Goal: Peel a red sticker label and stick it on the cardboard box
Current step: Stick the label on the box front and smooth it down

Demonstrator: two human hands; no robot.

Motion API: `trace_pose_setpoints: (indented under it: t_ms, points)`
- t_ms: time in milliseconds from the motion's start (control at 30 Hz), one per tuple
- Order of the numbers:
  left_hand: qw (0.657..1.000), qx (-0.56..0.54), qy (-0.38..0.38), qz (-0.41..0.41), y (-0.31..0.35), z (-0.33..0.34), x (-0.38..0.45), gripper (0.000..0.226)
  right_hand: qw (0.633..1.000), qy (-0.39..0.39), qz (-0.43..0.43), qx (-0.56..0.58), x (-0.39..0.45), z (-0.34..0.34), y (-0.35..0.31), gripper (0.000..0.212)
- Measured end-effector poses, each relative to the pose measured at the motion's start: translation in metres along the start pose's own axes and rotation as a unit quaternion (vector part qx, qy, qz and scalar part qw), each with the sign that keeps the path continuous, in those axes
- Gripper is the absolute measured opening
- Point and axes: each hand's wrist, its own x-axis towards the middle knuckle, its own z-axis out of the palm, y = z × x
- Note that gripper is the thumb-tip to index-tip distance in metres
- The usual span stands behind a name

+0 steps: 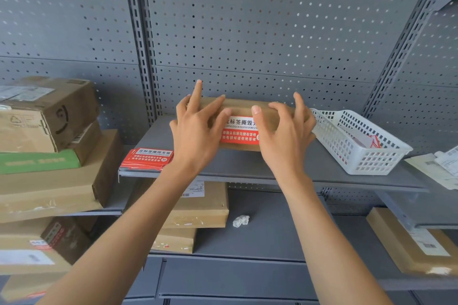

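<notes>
red sticker label (240,130) on cardboard box (244,106), between left hand (198,129), right hand (285,131)

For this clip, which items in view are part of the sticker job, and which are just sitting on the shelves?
Part of the job:
cardboard box
red sticker label on its front
stack of red labels
left hand
right hand

Lying about:
white basket
crumpled paper
parcels at left
</notes>
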Motion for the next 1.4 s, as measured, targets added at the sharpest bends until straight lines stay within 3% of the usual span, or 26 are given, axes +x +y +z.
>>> trace_pose_setpoints:
  t_ms: [233,400,867,1100,1267,1400]
  points:
    - [0.997,0.076,0.008,-0.010,0.032,-0.012,0.021,0.055,0.998,0.007,0.011,-0.062,0.026,-0.018,-0.020,0.066]
    - [0.997,0.073,0.015,-0.019,0.040,-0.012,0.024,0.047,0.996,0.010,0.004,-0.093,0.028,-0.020,-0.020,0.064]
    - [0.997,0.071,0.005,0.006,0.033,-0.013,0.022,0.038,0.999,-0.004,-0.020,-0.049,0.027,-0.030,-0.009,0.032]
    - [0.996,0.081,-0.005,0.019,0.036,-0.022,0.019,0.043,0.999,-0.022,-0.035,-0.028,0.030,-0.047,-0.011,0.034]
    - [0.993,0.114,-0.020,0.033,0.043,-0.029,0.019,0.070,0.996,-0.054,-0.045,-0.062,0.027,-0.060,-0.020,0.066]
    - [0.992,0.112,-0.035,0.045,0.040,-0.037,0.020,0.076,0.992,-0.103,-0.060,-0.040,0.029,-0.069,-0.014,0.063]
